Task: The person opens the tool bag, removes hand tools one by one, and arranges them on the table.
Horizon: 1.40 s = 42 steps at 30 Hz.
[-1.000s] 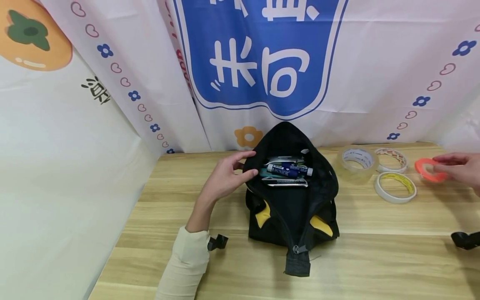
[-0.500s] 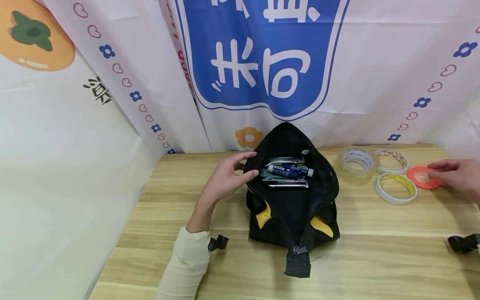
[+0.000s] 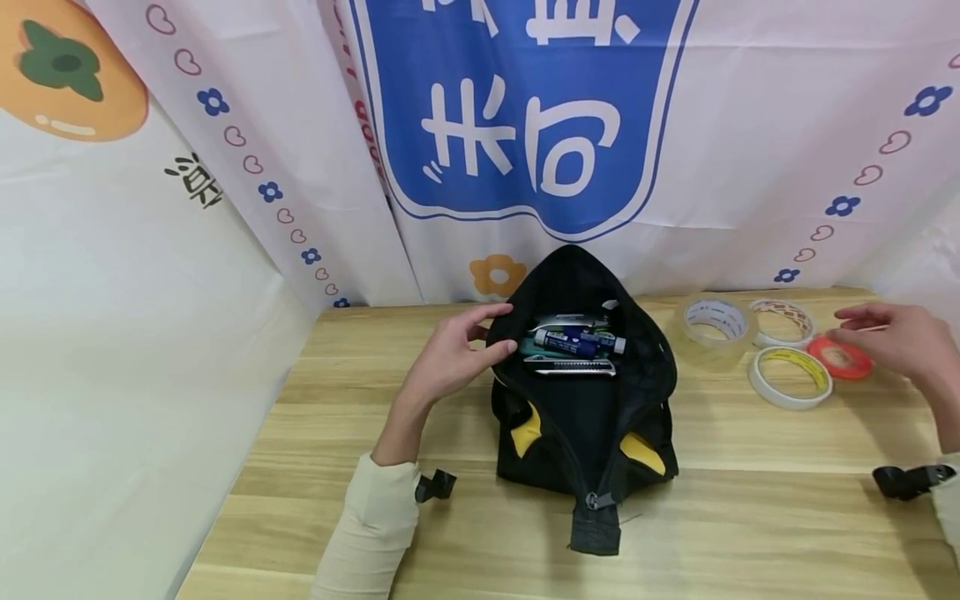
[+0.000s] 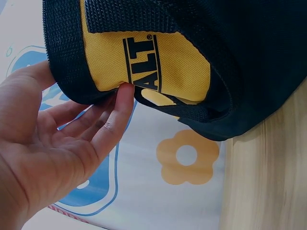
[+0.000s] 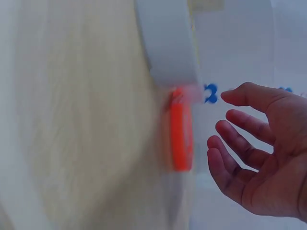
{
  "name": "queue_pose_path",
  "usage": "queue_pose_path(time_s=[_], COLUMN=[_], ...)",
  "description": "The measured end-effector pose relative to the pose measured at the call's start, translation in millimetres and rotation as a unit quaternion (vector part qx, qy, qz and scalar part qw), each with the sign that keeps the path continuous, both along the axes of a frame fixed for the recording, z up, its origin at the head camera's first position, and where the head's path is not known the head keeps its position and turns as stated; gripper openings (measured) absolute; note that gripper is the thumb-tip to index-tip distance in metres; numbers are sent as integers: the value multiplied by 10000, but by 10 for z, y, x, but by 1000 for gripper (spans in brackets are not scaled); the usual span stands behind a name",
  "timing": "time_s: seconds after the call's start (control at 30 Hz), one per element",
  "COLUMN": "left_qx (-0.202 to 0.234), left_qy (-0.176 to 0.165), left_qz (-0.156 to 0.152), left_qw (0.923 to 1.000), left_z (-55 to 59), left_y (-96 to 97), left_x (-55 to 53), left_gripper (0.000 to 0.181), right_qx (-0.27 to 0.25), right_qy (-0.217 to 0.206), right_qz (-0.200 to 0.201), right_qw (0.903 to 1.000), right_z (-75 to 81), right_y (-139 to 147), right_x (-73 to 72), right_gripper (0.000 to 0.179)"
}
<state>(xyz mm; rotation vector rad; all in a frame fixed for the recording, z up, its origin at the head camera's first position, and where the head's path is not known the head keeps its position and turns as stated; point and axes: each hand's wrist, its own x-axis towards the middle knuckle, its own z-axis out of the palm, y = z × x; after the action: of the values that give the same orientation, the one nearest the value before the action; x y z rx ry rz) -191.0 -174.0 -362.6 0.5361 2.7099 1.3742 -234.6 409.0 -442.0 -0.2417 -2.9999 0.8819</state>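
A black and yellow tool bag (image 3: pixel 592 417) stands unzipped on the table, its mouth spread wide. My left hand (image 3: pixel 453 354) pinches the left edge of that mouth; in the left wrist view the left hand (image 4: pixel 72 139) has thumb and fingers on the dark rim and yellow panel. Inside the bag lie a utility knife (image 3: pixel 570 365), a dark blue tube (image 3: pixel 562 342) and other tools, partly hidden. Over at the right, a red-orange tape roll (image 3: pixel 842 360) lies flat. Just above it my right hand (image 3: pixel 896 337), also seen as the right hand (image 5: pixel 268 153), is apart from the roll with nothing in its fingers.
Between bag and red roll lie a wide clear tape roll (image 3: pixel 716 329), a white roll with patterned core (image 3: pixel 783 323) and a white roll with yellow core (image 3: pixel 791 379). A printed cloth (image 3: pixel 750 167) hangs behind the wooden table (image 3: pixel 750 533).
My right hand has set the red tape roll down beside the white rolls, a little further left, let go and lifted off. The left hand stays on the bag's edge.
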Motion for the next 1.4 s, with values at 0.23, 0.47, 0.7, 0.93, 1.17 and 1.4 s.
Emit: queue_pose_path(time_s=[0.23,0.47,0.7,0.93,1.17,1.4], left_qx=[24,34,14,30,36,37], left_qy=[-32,-18,-26,-65,-72,-61], left_qz=[-1,-6,10,-4,7,-16], left_qw=[10000,10000,10000,10000,10000,10000], left_z=[-6,-9,-13,-2,-8,-6], left_y=[-2,-8,-5,-1,-6,-7], left_x=[-4,-16,-21,-12,-24,-15], left_gripper=[53,54,53,53,53,54], right_qx=[-88,-322,-400,-557,-894,-1110], right_qy=[395,567,734,1037,1291,1586], right_qz=[496,1012,1406,1724,2232,2772], right_qw=[9979,9927,9865,9780,9620,9411], right_z=[262,504,709,890,1056,1142], right_y=[-332,-724,-1027,-1358,-1727,-2045], right_x=[-27,-13,18,53,57,58], right_gripper=[66,64,56,49,44,42])
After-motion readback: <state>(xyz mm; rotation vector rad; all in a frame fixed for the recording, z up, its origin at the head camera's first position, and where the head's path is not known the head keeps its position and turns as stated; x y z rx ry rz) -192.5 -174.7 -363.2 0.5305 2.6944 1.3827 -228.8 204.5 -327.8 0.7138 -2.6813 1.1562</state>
